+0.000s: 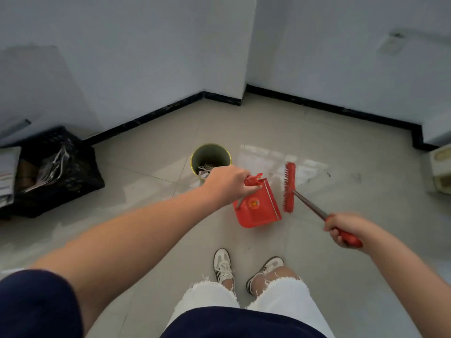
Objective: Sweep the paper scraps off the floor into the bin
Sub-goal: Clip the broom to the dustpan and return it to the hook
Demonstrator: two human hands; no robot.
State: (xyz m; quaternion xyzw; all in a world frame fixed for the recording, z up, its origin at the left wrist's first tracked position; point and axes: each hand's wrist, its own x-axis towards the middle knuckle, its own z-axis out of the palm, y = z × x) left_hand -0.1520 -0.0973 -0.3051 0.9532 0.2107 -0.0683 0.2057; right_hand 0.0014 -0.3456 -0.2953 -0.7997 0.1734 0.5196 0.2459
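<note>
Our left hand (229, 182) was wrapped around the red dustpan (258, 211) handle, the pan hanging just below the fingers, with the bin (211, 158) right behind the knuckles and paper scraps (204, 170) already inside. Our right hand (344, 230) gripped the broom (289, 187) handle, head just right of the pan. No loose scraps showed on the floor (317, 132). Emptying step looked done; next probably set tools down or check for leftovers.
</note>
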